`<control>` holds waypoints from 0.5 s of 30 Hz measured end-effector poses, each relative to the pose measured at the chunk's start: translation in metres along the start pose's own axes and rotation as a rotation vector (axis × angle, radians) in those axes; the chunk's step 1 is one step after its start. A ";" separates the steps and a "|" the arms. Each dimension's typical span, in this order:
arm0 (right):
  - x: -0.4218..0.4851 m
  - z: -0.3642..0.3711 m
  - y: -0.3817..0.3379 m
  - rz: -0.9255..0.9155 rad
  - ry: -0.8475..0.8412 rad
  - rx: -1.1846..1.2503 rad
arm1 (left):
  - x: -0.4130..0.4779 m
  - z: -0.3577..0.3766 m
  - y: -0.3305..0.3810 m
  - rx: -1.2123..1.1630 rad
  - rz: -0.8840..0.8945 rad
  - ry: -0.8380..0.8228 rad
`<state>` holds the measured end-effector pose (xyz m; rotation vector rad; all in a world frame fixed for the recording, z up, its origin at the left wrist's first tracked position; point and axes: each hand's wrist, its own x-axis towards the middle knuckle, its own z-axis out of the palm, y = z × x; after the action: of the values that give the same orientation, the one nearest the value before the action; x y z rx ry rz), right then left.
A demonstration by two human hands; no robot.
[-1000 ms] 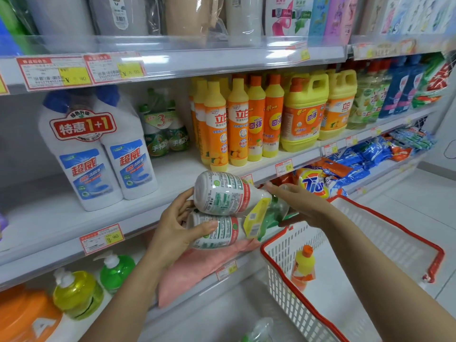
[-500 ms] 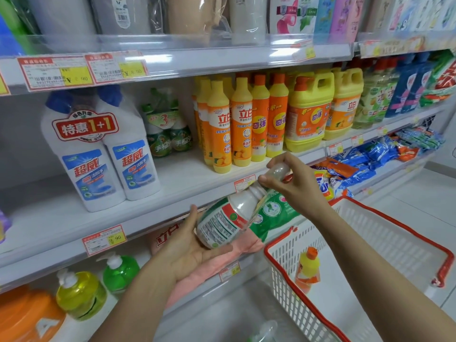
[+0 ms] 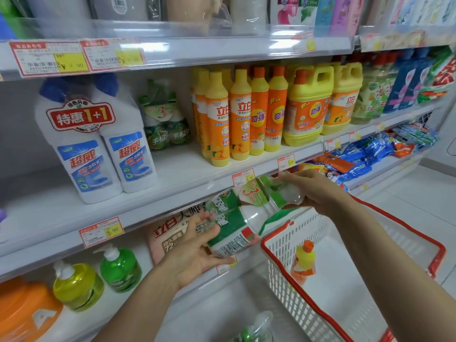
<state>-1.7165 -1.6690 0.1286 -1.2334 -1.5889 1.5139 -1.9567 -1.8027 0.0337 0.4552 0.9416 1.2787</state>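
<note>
The white mesh shopping basket (image 3: 286, 280) with a red rim sits low on the right. Inside it stands one yellow dish-soap bottle (image 3: 304, 261) with an orange cap, close to the near-left wall, with bare basket floor around the rest of it.

Above the basket's left corner and just in front of the shelf edge (image 3: 187, 191), both hands hold a bundled pack of green-and-white bottles (image 3: 237, 218) carrying a "3" tag. The pack lies nearly on its side, base end down and to the left, cap end raised to the right.

The left hand (image 3: 197, 248) cups the base end from below, palm up, fingers and thumb curled round the lower bottle. The right hand (image 3: 313, 191) comes in from the right and wraps round the cap end, with the forearm crossing over the basket.

A similar pack (image 3: 164, 124) stands at the back of the middle shelf, between the white toilet-cleaner twin pack (image 3: 98, 144) and the row of yellow-and-orange bottles (image 3: 218, 124), with bare shelf in front of it. Behind the left hand, on the lower shelf, lies a pink pouch (image 3: 167, 238).
</note>
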 end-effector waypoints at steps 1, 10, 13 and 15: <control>-0.001 -0.001 0.001 -0.051 0.002 -0.030 | -0.001 -0.002 -0.002 0.031 -0.004 -0.017; -0.014 0.030 0.004 -0.433 -0.095 -0.493 | -0.015 -0.014 0.033 1.652 0.728 0.664; -0.008 0.047 0.015 -0.559 -0.238 -0.669 | -0.019 -0.027 0.048 1.894 0.875 0.772; -0.001 0.059 0.026 -0.593 -0.360 -0.762 | -0.016 -0.035 0.051 2.002 0.721 0.767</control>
<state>-1.7642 -1.6962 0.0938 -0.7124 -2.6235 0.7798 -2.0150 -1.8115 0.0575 2.0286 2.7625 0.5798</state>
